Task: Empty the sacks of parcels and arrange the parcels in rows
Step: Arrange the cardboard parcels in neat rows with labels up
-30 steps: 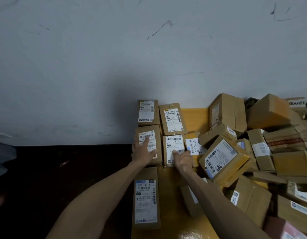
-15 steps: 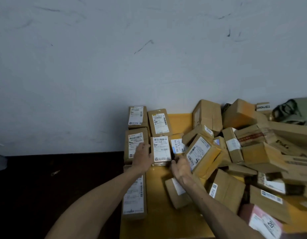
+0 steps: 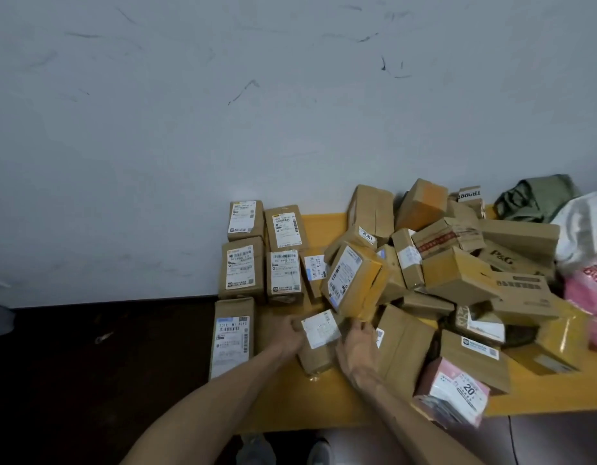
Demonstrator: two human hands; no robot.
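Two hands meet on a small brown parcel (image 3: 315,359) near the front left corner of the yellow table (image 3: 324,226). The left hand (image 3: 292,337) grips its left side, fingers curled round the edge. The right hand (image 3: 357,347) lies against its right side, fingers close together; whether they curl round it cannot be told. Five labelled parcels (image 3: 242,270) lie in rows at the rear left corner, with a long parcel (image 3: 231,337) along the left edge. A loose heap of boxes (image 3: 458,273) covers the right half, and a green sack (image 3: 535,196) sits at the rear edge.

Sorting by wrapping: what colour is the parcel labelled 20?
Pink parcel, clearest in head view.
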